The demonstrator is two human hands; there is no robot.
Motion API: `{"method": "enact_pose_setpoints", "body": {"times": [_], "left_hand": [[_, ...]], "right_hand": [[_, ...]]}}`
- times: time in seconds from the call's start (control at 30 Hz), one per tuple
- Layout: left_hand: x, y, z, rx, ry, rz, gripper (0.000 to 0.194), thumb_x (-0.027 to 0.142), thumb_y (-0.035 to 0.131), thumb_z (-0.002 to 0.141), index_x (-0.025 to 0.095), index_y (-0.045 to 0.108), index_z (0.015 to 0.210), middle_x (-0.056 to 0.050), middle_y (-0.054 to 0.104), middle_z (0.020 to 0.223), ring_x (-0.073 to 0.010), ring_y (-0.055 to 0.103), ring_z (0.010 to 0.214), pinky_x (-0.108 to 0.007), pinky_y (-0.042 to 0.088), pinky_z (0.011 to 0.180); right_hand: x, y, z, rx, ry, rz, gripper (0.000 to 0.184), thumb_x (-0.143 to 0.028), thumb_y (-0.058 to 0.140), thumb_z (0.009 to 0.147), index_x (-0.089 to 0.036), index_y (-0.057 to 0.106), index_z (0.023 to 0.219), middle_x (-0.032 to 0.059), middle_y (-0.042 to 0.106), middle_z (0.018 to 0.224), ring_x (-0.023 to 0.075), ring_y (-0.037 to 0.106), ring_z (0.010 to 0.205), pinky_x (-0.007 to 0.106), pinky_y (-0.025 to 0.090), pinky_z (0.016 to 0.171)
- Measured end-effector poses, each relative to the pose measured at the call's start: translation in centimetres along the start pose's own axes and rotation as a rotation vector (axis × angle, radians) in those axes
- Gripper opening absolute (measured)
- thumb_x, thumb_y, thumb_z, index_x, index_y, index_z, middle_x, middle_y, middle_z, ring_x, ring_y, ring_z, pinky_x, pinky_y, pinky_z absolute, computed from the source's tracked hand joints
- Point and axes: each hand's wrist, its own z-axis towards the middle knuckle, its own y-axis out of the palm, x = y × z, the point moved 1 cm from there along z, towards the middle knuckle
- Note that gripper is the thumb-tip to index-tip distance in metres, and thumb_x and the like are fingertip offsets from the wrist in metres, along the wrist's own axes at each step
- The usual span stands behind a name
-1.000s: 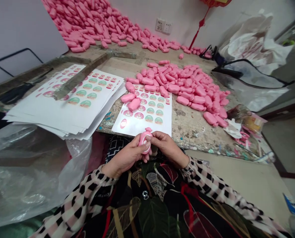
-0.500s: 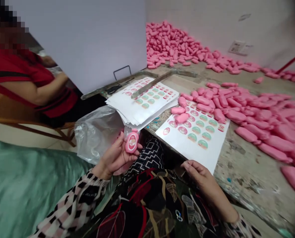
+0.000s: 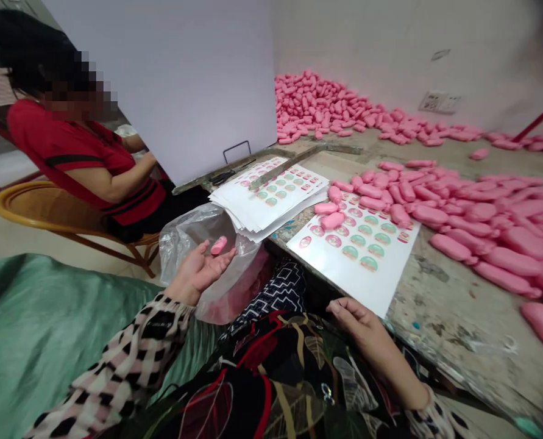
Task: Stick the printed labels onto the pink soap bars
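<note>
The small pink plastic piece (image 3: 219,245) sits just off my fingertips, tilted, over the mouth of the clear plastic bag (image 3: 193,231). The bag gapes open beside the table edge.

Left hand (image 3: 197,268) open, palm up; pink piece (image 3: 219,245) just off its fingertips (image 3: 223,256), over the clear plastic bag (image 3: 184,235). Bag mouth directly ahead of and below the fingers, free air above it. Beyond the fingertips: stack of sticker sheets (image 3: 271,198) overhangs the table edge (image 3: 436,341) and blocks the forward path at table height. Thumb side: open gap, then a seated person in red (image 3: 92,164) on a wicker chair (image 3: 47,210). Right hand (image 3: 360,320) at the table edge, fingertips near the single sticker sheet (image 3: 358,256). Ahead of them the sheet is mostly bare; far end carries loose pink pieces (image 3: 333,219). Outboard: dense pile of pink pieces (image 3: 472,213); bare tabletop strip between pile and edge.
</note>
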Motion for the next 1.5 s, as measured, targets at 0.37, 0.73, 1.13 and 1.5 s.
{"method": "enact_pose_setpoints", "body": {"times": [0.37,0.73,1.13,1.5], "left_hand": [[-2.8,4.2,-0.9,-0.284,0.238,0.467,0.025,0.01,0.051,0.081,0.014,0.053,0.105,-0.009,0.065,0.079,-0.0126,0.062,0.061,-0.023,0.053,0.057],[-10.2,18.6,10.2,-0.584,0.689,1.362,0.011,0.027,0.065,0.07,0.02,0.068,0.078,-0.008,0.063,0.092,-0.0241,0.054,0.096,-0.028,0.041,0.072],[-12.6,23.2,13.6,-0.717,0.563,1.568,0.028,0.021,0.076,0.053,0.02,0.051,0.065,-0.002,0.05,0.065,-0.0211,0.051,0.075,-0.026,0.03,0.059],[-6.2,13.7,8.9,-0.67,0.062,0.77,0.04,0.011,0.065,0.063,0.017,0.052,0.1,-0.004,0.059,0.089,-0.0143,0.06,0.068,-0.029,0.046,0.064]], "right_hand": [[0.0,-0.3,-0.8,0.047,-0.13,-0.012,0.034,-0.051,0.065,0.072,-0.017,0.058,0.072,-0.0032,0.046,0.061,0.0098,0.037,0.058,0.024,0.03,0.056],[-1.8,-1.6,-0.5,0.158,-0.056,-0.108,0.037,-0.055,0.06,0.075,-0.018,0.058,0.073,-0.0025,0.047,0.063,0.0109,0.038,0.059,0.024,0.032,0.058],[-3.7,-2.2,0.6,0.179,0.009,-0.163,0.032,-0.051,0.058,0.078,-0.019,0.058,0.077,-0.0021,0.049,0.068,0.0116,0.041,0.063,0.024,0.033,0.06],[-6.7,-1.0,9.2,0.334,-0.228,-0.919,0.02,-0.037,0.046,0.088,-0.024,0.061,0.091,0.0044,0.063,0.092,0.0205,0.054,0.084,0.031,0.033,0.07]]}}
